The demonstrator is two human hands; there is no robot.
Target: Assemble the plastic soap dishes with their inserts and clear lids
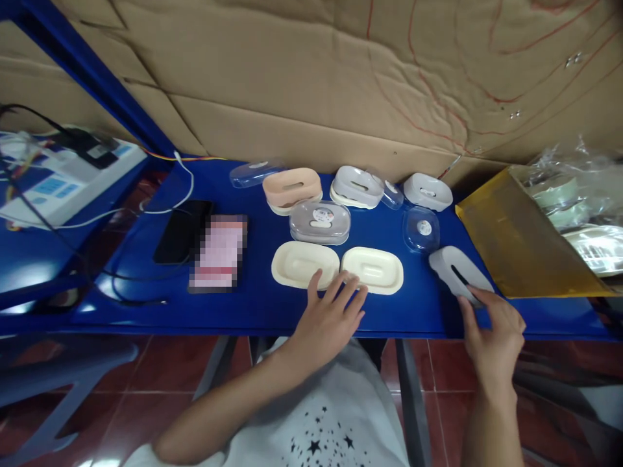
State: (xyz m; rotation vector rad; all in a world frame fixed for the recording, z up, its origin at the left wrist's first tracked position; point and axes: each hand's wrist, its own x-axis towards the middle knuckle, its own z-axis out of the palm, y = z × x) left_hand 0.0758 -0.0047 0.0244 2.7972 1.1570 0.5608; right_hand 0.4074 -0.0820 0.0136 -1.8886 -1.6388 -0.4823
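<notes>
My left hand (331, 316) lies flat on the blue table (263, 305), fingers spread, its fingertips touching the near edges of two cream soap-dish trays (304, 263) (374, 268). My right hand (491, 331) pinches the near end of a tilted grey slotted insert (457, 271) at the table's front right. Behind the trays lies a clear-lidded grey dish (320, 222), and a small clear lid (421, 229) sits to its right. Farther back stand a pink dish (292, 188), two grey dishes (356, 185) (428, 191) and a clear lid (256, 172).
A black phone (182, 230) and a second phone with a blurred screen (219, 253) lie left of the trays, with cables trailing left. A yellow envelope (520, 240) and plastic bags of parts (574, 207) fill the right. A cardboard wall (311, 78) backs the table.
</notes>
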